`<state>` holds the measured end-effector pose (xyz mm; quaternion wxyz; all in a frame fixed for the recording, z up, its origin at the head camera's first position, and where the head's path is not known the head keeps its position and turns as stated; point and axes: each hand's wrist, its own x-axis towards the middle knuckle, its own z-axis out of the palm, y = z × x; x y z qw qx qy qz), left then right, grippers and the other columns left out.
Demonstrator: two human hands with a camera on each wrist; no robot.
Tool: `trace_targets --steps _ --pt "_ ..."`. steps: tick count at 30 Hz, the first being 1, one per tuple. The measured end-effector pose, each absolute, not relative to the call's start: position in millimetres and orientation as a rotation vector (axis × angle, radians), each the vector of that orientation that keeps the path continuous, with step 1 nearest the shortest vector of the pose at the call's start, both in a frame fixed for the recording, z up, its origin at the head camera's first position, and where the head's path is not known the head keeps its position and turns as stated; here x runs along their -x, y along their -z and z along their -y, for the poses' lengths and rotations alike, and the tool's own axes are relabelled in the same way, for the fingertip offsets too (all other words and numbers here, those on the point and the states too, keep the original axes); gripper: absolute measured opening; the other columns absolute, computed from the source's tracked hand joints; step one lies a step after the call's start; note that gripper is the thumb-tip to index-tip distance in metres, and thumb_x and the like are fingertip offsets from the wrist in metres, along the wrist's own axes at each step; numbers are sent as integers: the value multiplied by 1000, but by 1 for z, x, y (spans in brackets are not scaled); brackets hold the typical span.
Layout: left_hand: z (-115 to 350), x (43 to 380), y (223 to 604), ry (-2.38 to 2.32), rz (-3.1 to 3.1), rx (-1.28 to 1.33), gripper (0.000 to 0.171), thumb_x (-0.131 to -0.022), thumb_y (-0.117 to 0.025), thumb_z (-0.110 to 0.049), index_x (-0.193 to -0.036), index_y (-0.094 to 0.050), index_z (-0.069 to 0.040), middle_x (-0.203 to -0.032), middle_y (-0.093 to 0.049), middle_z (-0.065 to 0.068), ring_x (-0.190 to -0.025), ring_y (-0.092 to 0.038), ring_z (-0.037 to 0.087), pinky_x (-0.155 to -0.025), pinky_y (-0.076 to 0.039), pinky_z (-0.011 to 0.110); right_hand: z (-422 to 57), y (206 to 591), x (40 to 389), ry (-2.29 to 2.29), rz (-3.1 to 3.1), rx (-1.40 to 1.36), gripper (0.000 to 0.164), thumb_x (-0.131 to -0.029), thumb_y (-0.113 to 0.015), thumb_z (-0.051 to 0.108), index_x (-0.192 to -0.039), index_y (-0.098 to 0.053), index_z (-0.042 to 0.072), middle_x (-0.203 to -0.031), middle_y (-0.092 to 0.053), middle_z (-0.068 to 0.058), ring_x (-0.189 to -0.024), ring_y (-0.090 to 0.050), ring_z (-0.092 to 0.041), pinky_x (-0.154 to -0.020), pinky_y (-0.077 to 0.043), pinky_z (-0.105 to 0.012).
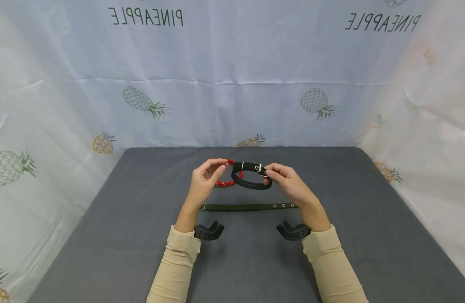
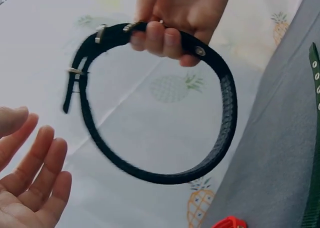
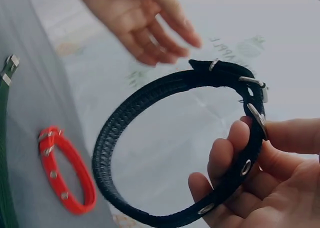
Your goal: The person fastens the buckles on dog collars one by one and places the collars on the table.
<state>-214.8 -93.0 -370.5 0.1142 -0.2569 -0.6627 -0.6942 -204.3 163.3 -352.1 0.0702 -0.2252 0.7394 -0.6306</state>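
Observation:
A black collar (image 1: 251, 185), buckled into a loop with metal eyelets and a silver buckle, hangs above the table. My right hand (image 1: 289, 181) pinches it beside the buckle, thumb against the metal ring, as the right wrist view shows. The left hand (image 1: 207, 179) is just off the collar's other side; in the left wrist view its fingers (image 2: 42, 163) are loosely extended, apart from the strap end. Behind the hands a red collar (image 3: 65, 173), closed in a loop with metal eyelets, lies on the table. Nearer lies a green strap (image 1: 240, 207) with eyelets, stretched out straight.
The grey table (image 1: 141, 261) ends at a white curtain (image 1: 225, 113) printed with pineapples, which also hangs along both sides. Black wrist devices (image 1: 210, 231) sit on both wrists above the table.

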Motion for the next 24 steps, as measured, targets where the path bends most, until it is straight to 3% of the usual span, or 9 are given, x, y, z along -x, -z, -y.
trace_targets --steps 4,10,16,24 --pt "96 216 370 2035 1960 754 28 -95 -58 -4 -115 -57 16 -103 -67 -19 -100 -64 -4 -95 -51 14 -168 353 209 1828 -2305 616 18 -103 -46 18 -105 -60 7 -84 -60 7 -90 -57 -12 -97 -40 -35" --pt "98 214 371 2026 2043 787 27 -95 -57 -3 -116 -58 14 -103 -66 -19 -101 -63 -6 -95 -50 14 -175 361 218 1700 -2468 549 28 -104 -43 15 -114 -55 -8 -97 -60 -3 -93 -57 -6 -101 -40 -44" --pt "99 216 374 2008 2044 819 26 -95 -57 -3 -115 -58 14 -104 -64 -17 -102 -63 -6 -94 -51 15 -181 373 229 1575 -2603 509 28 -104 -43 15 -116 -56 -6 -112 -59 -23 -94 -56 -7 -92 -47 -37" --pt "104 219 375 1986 2020 809 26 -96 -56 -2 -114 -58 15 -101 -65 -19 -99 -64 -2 -94 -52 16 -185 385 244 1453 -2732 522 22 -102 -47 11 -110 -59 -6 -108 -61 -28 -85 -55 -4 -78 -46 -35"
